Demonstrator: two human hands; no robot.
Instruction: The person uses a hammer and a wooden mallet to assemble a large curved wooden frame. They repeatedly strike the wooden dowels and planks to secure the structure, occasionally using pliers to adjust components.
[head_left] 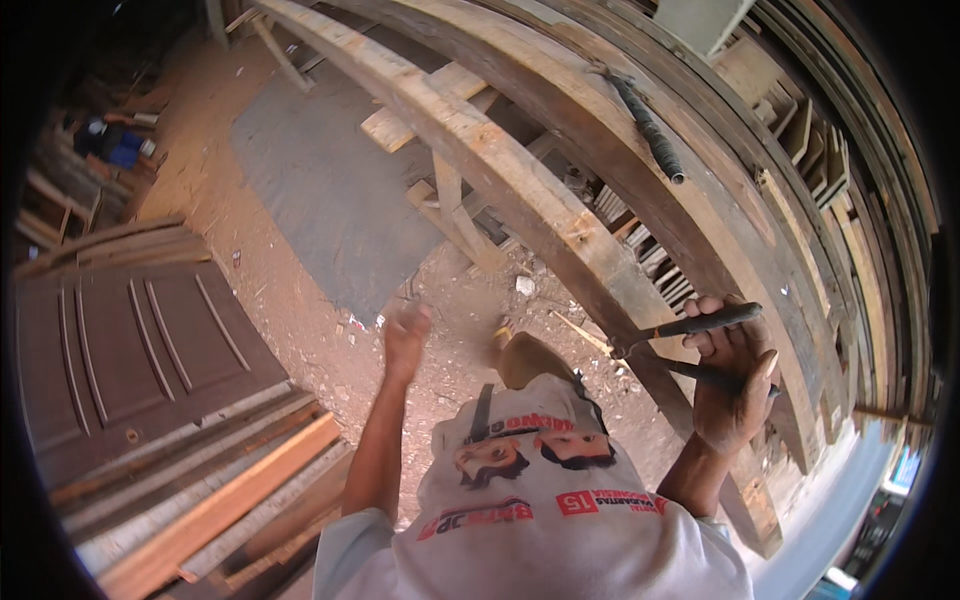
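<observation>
In my right hand (732,385) is a pair of pliers (690,327) with two long dark handles. The fingers curl round the handles, which are spread apart, and the jaws point left over a long wooden beam (520,185). My left hand (405,335) hangs over the littered ground, away from the beam, with its fingers smeared by motion; nothing can be made out in it. Farther up, a tool with a black grip (650,130) lies on a second, darker beam (700,215); its far end is hard to make out.
A brown panelled door (140,345) lies at the left, with stacked planks (230,490) nearer me. Wooden trestle legs (455,215) stand under the beams, beside a grey sheet (320,180) on the ground. Long boards (870,170) are piled at the right. A person (115,140) is at the far left.
</observation>
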